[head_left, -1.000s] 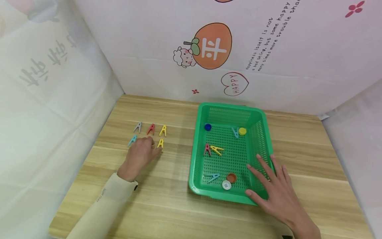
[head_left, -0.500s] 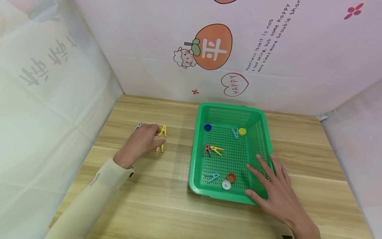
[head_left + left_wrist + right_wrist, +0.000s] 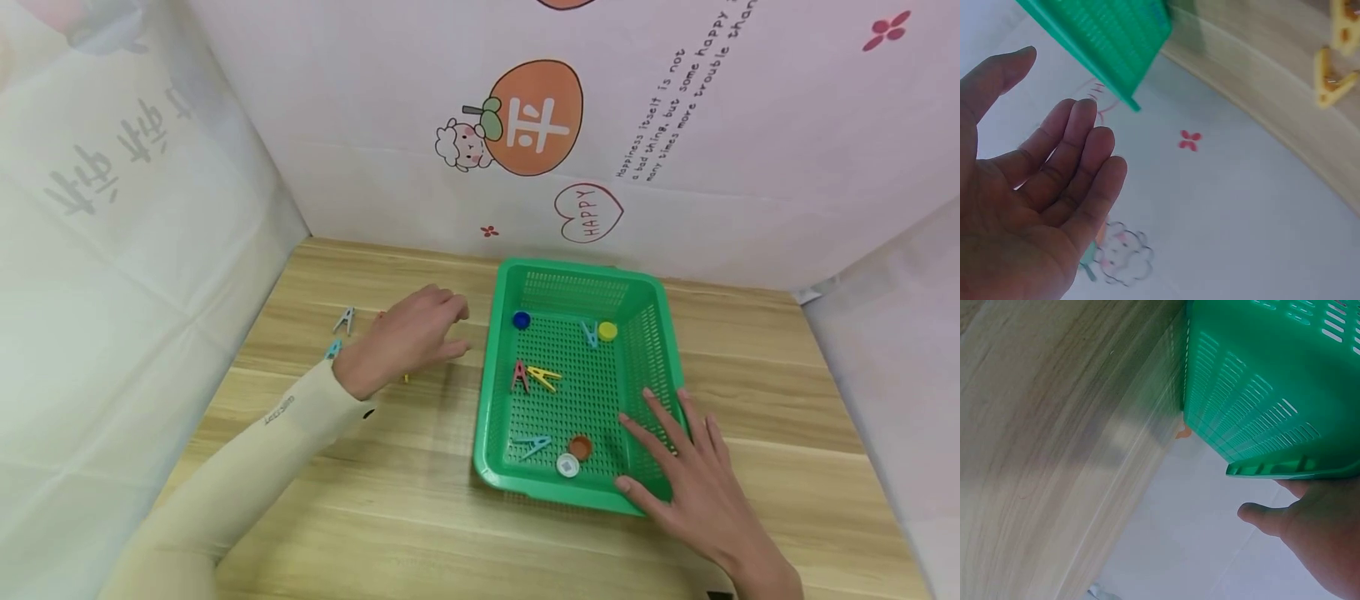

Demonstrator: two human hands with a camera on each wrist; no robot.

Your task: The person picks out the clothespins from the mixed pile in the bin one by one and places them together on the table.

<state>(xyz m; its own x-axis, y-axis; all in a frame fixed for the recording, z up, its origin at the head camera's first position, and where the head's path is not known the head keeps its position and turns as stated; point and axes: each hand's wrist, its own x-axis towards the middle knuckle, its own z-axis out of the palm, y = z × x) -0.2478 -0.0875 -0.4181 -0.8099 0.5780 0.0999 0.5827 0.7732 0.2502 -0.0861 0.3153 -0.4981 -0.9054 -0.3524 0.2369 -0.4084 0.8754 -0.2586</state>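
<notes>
My left hand [image 3: 408, 333] is over the table between the clothespins and the basket. In the left wrist view its palm is bare and its fingers are relaxed, holding nothing. Beyond its wrist lie a grey clothespin [image 3: 345, 319] and a light blue clothespin [image 3: 333, 350]; the arm and hand cover most of the others. Two yellow clothespins show in the left wrist view, one yellow clothespin [image 3: 1330, 81] whole and the other cut by the edge. With fingers spread, my right hand [image 3: 697, 479] rests on the near right rim of the green basket [image 3: 486, 408].
Inside the basket lie a red clothespin [image 3: 520, 377], a yellow clothespin [image 3: 545, 377], light blue clothespins, a blue cap [image 3: 522, 320], a yellow cap [image 3: 607, 332], a brown cap [image 3: 581, 447] and a white cap [image 3: 567, 465]. A printed cloth wall [image 3: 390, 167] borders the table's back.
My left hand has moved from the clothespins rightward toward the basket, and its fingers have loosened. The grey and light blue clothespins show again. My right hand and the basket stay put.
</notes>
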